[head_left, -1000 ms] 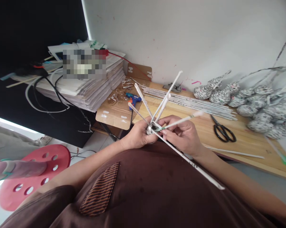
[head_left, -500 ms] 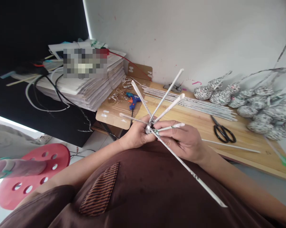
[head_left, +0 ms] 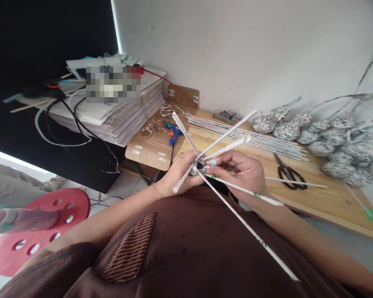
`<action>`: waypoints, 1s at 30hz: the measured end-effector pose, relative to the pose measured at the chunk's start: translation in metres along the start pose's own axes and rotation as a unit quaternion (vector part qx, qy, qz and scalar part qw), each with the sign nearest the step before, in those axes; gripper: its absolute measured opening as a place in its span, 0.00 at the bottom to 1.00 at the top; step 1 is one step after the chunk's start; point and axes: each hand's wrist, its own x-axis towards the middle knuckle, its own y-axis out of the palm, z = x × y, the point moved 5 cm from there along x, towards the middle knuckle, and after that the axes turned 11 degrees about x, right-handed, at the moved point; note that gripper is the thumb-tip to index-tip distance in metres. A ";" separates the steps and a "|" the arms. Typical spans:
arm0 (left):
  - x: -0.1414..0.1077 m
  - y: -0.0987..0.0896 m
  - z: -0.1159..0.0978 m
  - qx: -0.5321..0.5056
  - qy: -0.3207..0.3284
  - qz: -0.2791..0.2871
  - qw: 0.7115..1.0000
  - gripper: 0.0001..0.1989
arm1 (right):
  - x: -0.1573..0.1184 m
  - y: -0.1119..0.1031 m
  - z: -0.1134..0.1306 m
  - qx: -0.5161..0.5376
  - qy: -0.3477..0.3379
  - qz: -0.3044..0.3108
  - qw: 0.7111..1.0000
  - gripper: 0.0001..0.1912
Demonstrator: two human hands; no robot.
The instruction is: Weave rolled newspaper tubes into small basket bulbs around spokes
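Observation:
My left hand (head_left: 178,171) is closed around a small woven paper piece (head_left: 195,169), held above my lap at the table's near edge. Several white rolled-paper tubes (head_left: 233,128) fan out from it in different directions, and a dark hollow shows at its centre. At the right side of the weave, my right hand (head_left: 245,171) pinches a paper tube (head_left: 211,164) between thumb and fingers. One long tube (head_left: 248,225) slants down over my brown apron. Another tube (head_left: 254,194), with green marks, passes below my right thumb.
On the table (head_left: 202,138) lie a blue glue gun (head_left: 174,134), a row of paper tubes (head_left: 251,138) and black scissors (head_left: 288,171). Woven paper bulbs (head_left: 332,145) are heaped at the right. A tall paper stack (head_left: 112,111) stands left, and a red stool (head_left: 62,207) is below.
My right hand has shifted its fingers along the weave. The green-marked tube has swung down to the right, the left-hand tube has swung downward, and the upper tubes lean further right.

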 end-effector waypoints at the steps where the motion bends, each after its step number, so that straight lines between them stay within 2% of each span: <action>1: 0.000 0.000 0.000 0.006 -0.001 0.006 1.000 0.15 | 0.001 0.000 -0.001 0.007 -0.002 -0.009 1.000 0.15; 4: 0.001 0.001 -0.001 0.022 -0.007 0.016 1.000 0.14 | 0.001 0.002 -0.005 0.017 -0.017 -0.023 0.999 0.19; 6: 0.002 0.001 -0.001 0.025 -0.017 0.019 0.999 0.12 | 0.000 0.003 -0.003 -0.004 -0.043 -0.016 0.999 0.15; 8: 0.002 0.001 -0.002 0.021 -0.023 0.024 0.999 0.10 | -0.002 0.005 0.002 -0.067 -0.085 0.010 0.994 0.09; 10: 0.003 0.001 -0.002 0.019 -0.024 0.029 0.999 0.10 | -0.003 0.008 0.011 -0.163 -0.133 0.064 0.976 0.05; 13: 0.003 0.004 0.000 0.049 -0.035 0.045 0.997 0.12 | -0.003 0.013 0.021 -0.279 -0.175 0.157 0.931 0.07; 16: 0.003 0.008 0.003 0.094 -0.042 0.070 0.992 0.11 | -0.003 0.018 0.028 -0.340 -0.171 0.215 0.899 0.09; 19: 0.003 0.012 0.003 0.100 -0.039 0.085 0.991 0.10 | -0.005 0.025 0.031 -0.377 -0.157 0.245 0.879 0.09; 22: 0.002 0.013 0.003 0.099 -0.046 0.090 0.990 0.09 | -0.005 0.026 0.030 -0.380 -0.140 0.223 0.886 0.07; 26: 0.000 0.015 0.002 0.112 -0.045 0.091 0.989 0.09 | 0.004 0.014 0.018 -0.365 -0.108 0.132 0.915 0.04; 28: -0.001 0.015 0.004 0.104 -0.046 0.084 0.990 0.09 | 0.007 0.011 0.013 -0.338 -0.131 0.129 0.923 0.03; 30: -0.002 0.016 0.006 0.079 -0.047 0.080 0.993 0.10 | 0.007 0.011 0.010 -0.308 -0.159 0.161 0.924 0.06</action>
